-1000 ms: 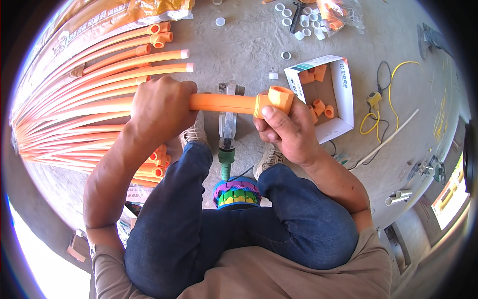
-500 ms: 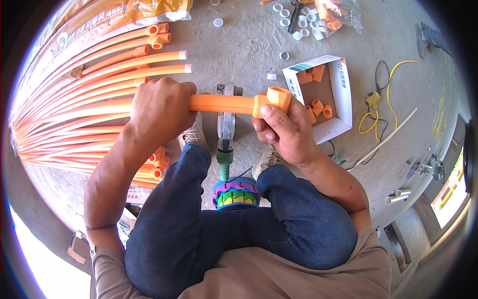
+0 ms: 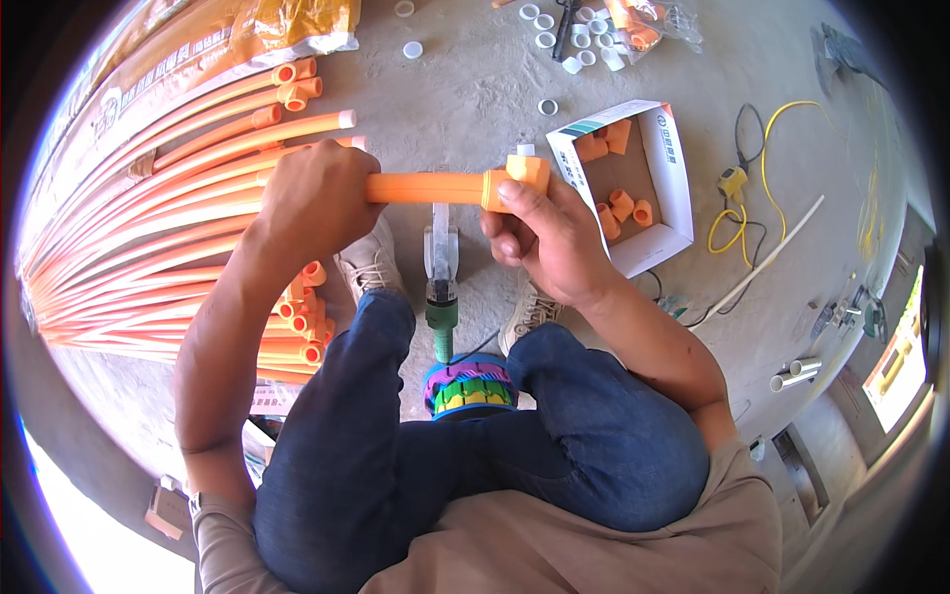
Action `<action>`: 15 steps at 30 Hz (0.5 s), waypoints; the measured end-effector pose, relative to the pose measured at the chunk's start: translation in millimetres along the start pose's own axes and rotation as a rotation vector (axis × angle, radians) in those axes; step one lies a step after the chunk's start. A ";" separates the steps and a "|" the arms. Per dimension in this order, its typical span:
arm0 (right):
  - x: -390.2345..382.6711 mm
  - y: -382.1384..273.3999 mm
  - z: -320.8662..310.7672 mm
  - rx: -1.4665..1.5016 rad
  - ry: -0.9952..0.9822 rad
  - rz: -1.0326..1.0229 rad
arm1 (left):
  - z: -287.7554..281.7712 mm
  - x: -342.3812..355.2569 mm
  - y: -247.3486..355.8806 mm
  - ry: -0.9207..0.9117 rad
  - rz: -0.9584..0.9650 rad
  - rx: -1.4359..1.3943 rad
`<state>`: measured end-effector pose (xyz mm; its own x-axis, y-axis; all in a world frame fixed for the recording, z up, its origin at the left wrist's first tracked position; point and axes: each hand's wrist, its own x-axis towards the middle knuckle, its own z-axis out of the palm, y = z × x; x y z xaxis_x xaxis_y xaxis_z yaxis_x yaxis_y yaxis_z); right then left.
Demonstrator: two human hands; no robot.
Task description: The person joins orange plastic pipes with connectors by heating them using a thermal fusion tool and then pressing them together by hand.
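Between my hands runs an orange plastic pipe, held level above the floor. My left hand is wrapped around it in a fist. An orange tee fitting sits on the pipe's right end, and my right hand grips it, thumb on the near side. The tee's branch points away from me. Below the pipe, between my shoes, stands a pipe fusion tool with a green handle; its upper part is partly hidden behind the pipe.
Many long orange pipes fan out on the left, some with fittings. To the right lies an open white box holding orange fittings. White rings are scattered at the far side. A yellow cable and a multicoloured stool also show.
Both hands have shifted slightly left with the pipe and tee. The tee has turned, so its branch mouth no longer faces me. My view has also moved a little.
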<state>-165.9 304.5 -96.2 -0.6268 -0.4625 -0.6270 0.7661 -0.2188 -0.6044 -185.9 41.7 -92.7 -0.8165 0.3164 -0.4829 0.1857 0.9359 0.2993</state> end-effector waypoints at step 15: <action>1.9 -0.4 -12.3 -0.175 -0.030 -0.093 | 18.9 -0.2 -0.6 0.195 -0.025 0.019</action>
<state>-169.2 314.3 -103.2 -0.6870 -0.4735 -0.5512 0.6671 -0.1102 -0.7368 -175.6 44.0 -108.4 -0.9109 0.2591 -0.3212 0.1731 0.9464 0.2726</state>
